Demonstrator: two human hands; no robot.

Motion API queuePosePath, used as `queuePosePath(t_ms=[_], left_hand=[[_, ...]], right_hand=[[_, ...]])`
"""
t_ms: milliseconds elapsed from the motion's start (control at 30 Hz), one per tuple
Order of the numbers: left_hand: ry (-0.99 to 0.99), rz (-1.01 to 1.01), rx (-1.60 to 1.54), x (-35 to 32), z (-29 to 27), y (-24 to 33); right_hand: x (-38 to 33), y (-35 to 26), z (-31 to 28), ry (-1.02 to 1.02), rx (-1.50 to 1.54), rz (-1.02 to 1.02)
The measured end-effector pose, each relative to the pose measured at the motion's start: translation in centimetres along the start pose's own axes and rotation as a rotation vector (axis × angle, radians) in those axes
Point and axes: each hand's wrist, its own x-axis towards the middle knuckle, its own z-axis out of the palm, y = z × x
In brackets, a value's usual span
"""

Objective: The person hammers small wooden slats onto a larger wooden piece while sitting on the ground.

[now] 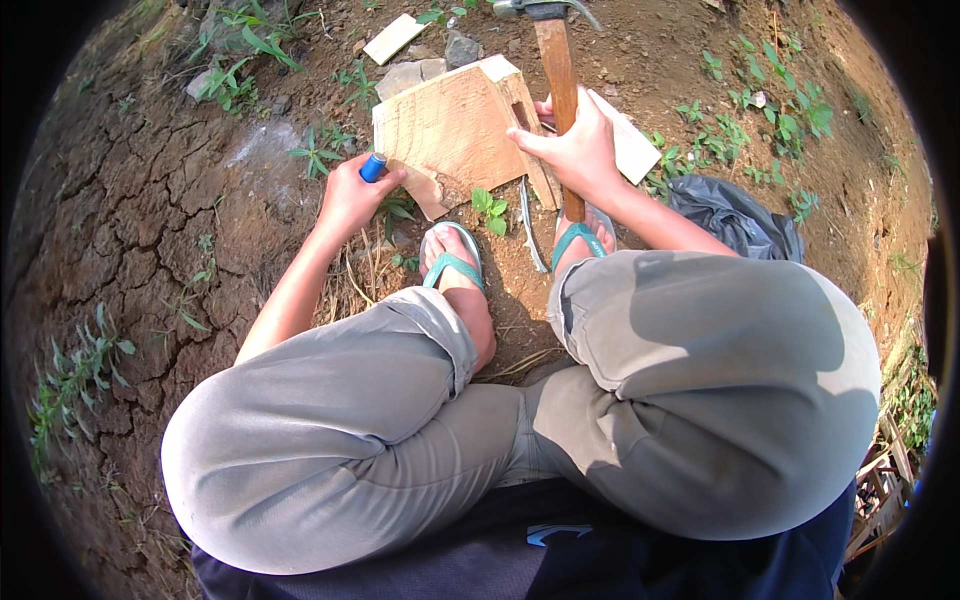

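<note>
The person squats on cracked brown dirt ground (150, 230), knees in grey trousers, feet in teal flip-flop sandals (452, 262). Between the feet and ahead of them a pale, rough-sawn wooden board structure with an angled top (450, 125) stands on the soil, leaning a little away from the viewer.

The right hand (575, 150) is wrapped around the brown wooden handle of a claw hammer (556, 65), fingers (548, 140) pressed together around the shaft just beside the board's right edge; the metal head (540, 8) sits at the top rim of the view, raised above the wood. The left hand (350, 195) is closed around a small blue cylindrical object (373, 166), its tip poking out between thumb and fingers, touching the lower left corner of the board. What the blue thing is I cannot tell.

A flat pale wooden offcut (394, 38) and a grey stone (462, 48) lie beyond the board, a crumpled black plastic bag (735, 215) to the right, and a thin curved metal strip (530, 235) between the sandals.

Risks, as I judge them: the board rests on uneven soil and could tip or skid under a blow; the left hand sits close to the wood and could be struck; bare toes lie just below the work if the hammer slips.
</note>
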Motion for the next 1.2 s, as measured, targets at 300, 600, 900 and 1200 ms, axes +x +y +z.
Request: queuePosePath(t_ms=[300,600,900,1200], left_hand=[[-0.063,-0.025,-0.062,0.8,0.5,-1.4],[-0.177,0.039,-0.018,0.7,0.4,-1.5],[0.000,-0.030,0.033,0.0,1.7,-1.4],[0.216,-0.029,0.034,-1.3,2.7,-0.2]], right_hand=[[1.3,-0.1,0.1,-0.059,-0.085,-0.055],[2.0,-1.3,-0.4,-0.144,-0.144,-0.009],[3.0,-0.3,0.4,-0.159,-0.139,-0.003],[2.8,0.8,1.0,-0.149,-0.114,0.002]])
